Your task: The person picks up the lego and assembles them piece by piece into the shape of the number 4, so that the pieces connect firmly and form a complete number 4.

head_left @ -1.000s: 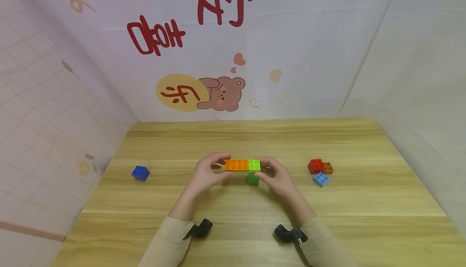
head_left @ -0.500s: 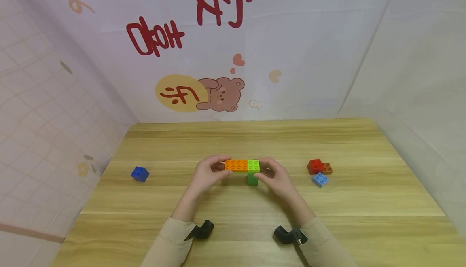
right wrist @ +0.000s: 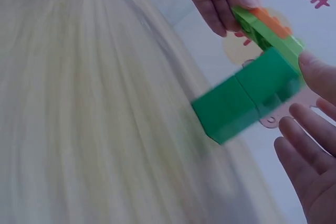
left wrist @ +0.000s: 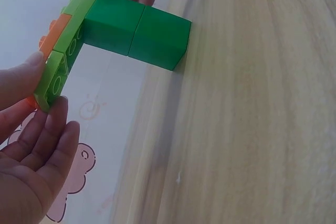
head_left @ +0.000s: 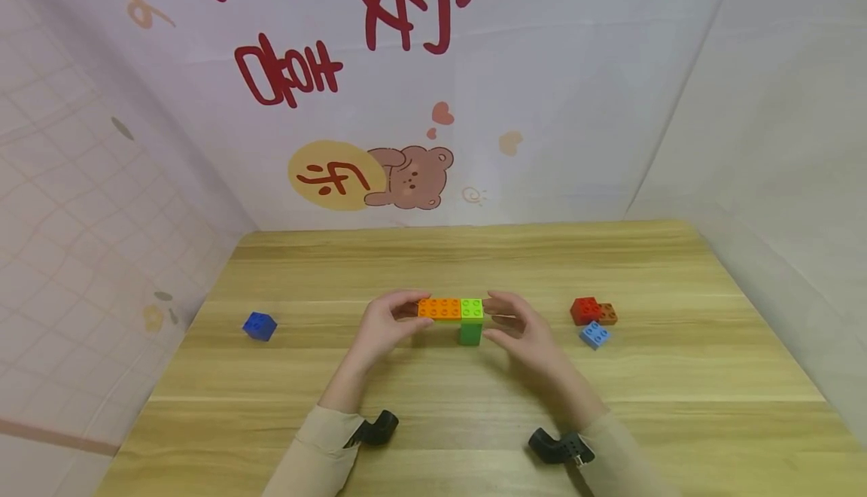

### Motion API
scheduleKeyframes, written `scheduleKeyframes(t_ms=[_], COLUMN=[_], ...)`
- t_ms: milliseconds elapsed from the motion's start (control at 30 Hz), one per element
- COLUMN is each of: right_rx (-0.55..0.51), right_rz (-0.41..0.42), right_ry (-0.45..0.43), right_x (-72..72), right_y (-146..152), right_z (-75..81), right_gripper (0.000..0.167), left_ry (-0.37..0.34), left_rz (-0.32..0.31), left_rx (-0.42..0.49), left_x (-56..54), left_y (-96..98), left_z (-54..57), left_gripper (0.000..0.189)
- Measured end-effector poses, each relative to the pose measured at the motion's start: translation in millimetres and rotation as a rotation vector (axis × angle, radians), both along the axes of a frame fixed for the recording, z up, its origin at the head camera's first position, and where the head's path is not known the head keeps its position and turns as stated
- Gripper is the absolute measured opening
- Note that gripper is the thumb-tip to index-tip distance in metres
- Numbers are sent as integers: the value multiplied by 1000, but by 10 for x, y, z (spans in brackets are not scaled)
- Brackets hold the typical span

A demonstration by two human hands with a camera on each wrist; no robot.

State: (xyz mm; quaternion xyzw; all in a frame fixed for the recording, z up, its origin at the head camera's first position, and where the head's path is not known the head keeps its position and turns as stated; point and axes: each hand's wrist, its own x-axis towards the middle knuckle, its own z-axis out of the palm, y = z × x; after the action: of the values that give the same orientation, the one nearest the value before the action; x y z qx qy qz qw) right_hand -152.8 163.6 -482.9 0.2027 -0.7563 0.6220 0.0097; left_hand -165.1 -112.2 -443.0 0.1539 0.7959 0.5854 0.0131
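Note:
Two dark green bricks [left wrist: 113,23] form a column under one end of a long light green brick [left wrist: 77,18], which juts out sideways. An orange brick [head_left: 440,309] sits on the jutting part, its studs facing up. With thumb and fingertips, my left hand [head_left: 381,325] pinches the free left end, where orange and light green meet. My right hand [head_left: 527,333] is spread beside the column's right side, holding nothing. In the right wrist view its thumb [right wrist: 318,77] is right at the light green end, and the other fingers are extended below.
A blue brick [head_left: 260,326] lies at the left of the wooden table [head_left: 433,414]. On the right, a red brick [head_left: 585,310], a brown brick [head_left: 607,314] and a light blue brick [head_left: 594,334] lie close together. A printed white cloth [head_left: 562,105] hangs behind the table.
My right hand has let go of the column's end and moved slightly right, its fingers spreading. My left hand keeps its pinch, and the bricks stay in place.

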Motion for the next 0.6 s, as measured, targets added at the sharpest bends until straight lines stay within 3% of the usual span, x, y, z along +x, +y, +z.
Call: scheduleKeyframes(t_ms=[267, 400, 500, 600], right_rx=[94, 131, 126, 134], right_rz=[-34, -60, -55, -61], right_ry=[38, 130, 209, 230], right_x=[116, 176, 149, 90], right_y=[355, 506, 668, 856], right_z=[155, 289, 276, 194], right_gripper=[60, 61, 62, 64], left_ry=[-5, -1, 0, 4], left_rz=[-1, -11, -18, -24], left_rx=[3, 12, 15, 13], left_x=[-10, -16, -19, -21], left_y=[-5, -8, -10, -12], left_z=[-15, -17, -17, -16], left_gripper=[41, 42, 42, 42])
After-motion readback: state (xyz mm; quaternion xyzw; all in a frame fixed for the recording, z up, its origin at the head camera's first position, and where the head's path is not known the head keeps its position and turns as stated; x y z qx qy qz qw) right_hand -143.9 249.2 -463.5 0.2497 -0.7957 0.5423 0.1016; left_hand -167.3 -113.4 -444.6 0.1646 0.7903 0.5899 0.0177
